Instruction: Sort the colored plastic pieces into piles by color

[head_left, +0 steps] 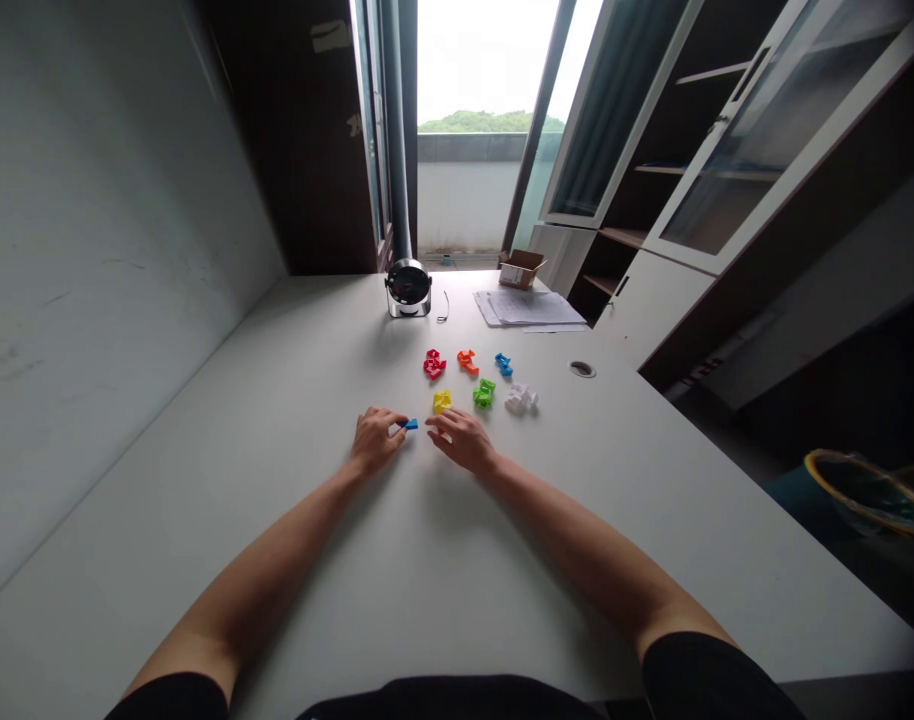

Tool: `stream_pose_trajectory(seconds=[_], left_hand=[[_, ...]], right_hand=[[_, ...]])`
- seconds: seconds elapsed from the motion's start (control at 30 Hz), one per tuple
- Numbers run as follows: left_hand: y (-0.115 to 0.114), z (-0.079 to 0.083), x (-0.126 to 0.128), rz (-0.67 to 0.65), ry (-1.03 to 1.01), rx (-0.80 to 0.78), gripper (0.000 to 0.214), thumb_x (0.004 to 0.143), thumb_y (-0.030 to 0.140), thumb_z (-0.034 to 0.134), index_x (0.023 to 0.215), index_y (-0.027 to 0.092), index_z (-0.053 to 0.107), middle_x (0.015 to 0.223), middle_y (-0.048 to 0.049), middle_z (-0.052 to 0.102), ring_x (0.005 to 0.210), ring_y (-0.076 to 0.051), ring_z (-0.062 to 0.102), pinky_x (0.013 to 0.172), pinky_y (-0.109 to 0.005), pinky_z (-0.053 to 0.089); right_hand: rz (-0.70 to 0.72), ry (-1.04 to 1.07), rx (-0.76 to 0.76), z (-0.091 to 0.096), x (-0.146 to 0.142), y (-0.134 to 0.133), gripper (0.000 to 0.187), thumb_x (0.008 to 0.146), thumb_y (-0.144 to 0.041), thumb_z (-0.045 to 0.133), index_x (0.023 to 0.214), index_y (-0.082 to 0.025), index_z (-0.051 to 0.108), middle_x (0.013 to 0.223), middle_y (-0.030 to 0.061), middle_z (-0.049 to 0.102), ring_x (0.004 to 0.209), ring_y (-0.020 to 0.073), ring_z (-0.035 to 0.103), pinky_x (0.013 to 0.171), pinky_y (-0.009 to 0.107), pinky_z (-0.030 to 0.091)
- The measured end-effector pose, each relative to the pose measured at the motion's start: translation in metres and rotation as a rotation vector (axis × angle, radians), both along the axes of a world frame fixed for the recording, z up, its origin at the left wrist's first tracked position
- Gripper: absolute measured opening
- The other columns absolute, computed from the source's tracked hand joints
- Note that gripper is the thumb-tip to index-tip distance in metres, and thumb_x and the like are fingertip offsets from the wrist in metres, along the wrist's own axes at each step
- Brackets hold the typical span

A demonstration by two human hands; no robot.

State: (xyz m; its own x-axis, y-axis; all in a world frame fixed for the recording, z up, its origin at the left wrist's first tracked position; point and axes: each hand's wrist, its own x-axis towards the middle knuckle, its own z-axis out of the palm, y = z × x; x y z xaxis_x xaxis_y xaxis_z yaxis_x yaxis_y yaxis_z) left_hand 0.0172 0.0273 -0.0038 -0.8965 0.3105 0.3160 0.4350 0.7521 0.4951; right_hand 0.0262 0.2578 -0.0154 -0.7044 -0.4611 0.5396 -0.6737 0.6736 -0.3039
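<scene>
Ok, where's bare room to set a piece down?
Free: the table left of the left hand, and right of the right hand, below the white pieces. Crowded: around the yellow piece and green piece, just ahead of the hands.

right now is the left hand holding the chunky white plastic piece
No, the left hand is at the small blue plastic piece, while the chunky white plastic piece lies farther right on the pale table.

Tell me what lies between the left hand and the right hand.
Between the left hand and right hand, the head view shows a small blue plastic piece.
</scene>
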Motion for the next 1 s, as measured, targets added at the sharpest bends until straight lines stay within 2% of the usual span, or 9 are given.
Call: stream_pose_trajectory(seconds=[0.1,0.23,0.43,0.67,1.0], left_hand=[[0.0037,0.0011,0.0017,-0.069,-0.006,0.053,0.019,0.09,0.034,0.063,0.105,0.03,0.074,0.102,-0.0017,0.074,0.105,-0.022,0.059,0.096,-0.038,0.039],[0.0072,0.0006,0.0026,-0.137,-0.051,0.132,0.021,0.09,0.039,0.064,0.107,0.03,0.074,0.098,-0.001,0.075,0.098,-0.019,0.063,0.097,-0.036,0.04],[0.0061,0.0001,0.0021,-0.134,-0.054,0.188,0.022,0.089,0.039,0.065,0.108,0.029,0.072,0.099,-0.0001,0.075,0.093,-0.017,0.065,0.096,-0.034,0.042],[0.0078,-0.0014,0.002,-0.154,-0.002,0.168,0.012,0.088,0.031,0.066,0.098,0.028,0.072,0.094,0.0008,0.075,0.09,-0.016,0.066,0.096,-0.035,0.042],[0.007,0.0021,0.0021,-0.145,-0.032,0.215,0.014,0.091,0.032,0.061,0.094,0.025,0.072,0.09,-0.0002,0.075,0.084,-0.015,0.065,0.089,-0.03,0.047]], right_hand=[[0.019,0.006,0.013,0.0018,0.0012,-0.001,0.023,0.097,-0.031,0.057,0.118,-0.022,0.061,0.093,0.006,0.064,0.091,0.0196,0.057,0.084,0.032,0.045],[0.048,-0.004,0.019,0.0012,0.0003,0.0,0.015,0.097,-0.027,0.056,0.11,-0.021,0.061,0.096,0.0062,0.064,0.093,0.0197,0.057,0.084,0.032,0.046],[0.034,-0.006,-0.006,-0.0001,0.0001,0.0005,0.013,0.099,-0.029,0.053,0.105,-0.02,0.062,0.094,0.0069,0.064,0.092,0.0192,0.057,0.084,0.032,0.046],[0.028,-0.019,-0.018,0.0018,0.0013,-0.0002,0.014,0.099,-0.031,0.054,0.101,-0.02,0.062,0.091,0.0064,0.063,0.088,0.0185,0.057,0.082,0.032,0.045],[0.052,-0.032,0.008,0.0008,0.0003,0.0011,0.017,0.095,-0.032,0.06,0.109,-0.021,0.061,0.095,0.0064,0.064,0.092,0.0195,0.057,0.083,0.032,0.045]])
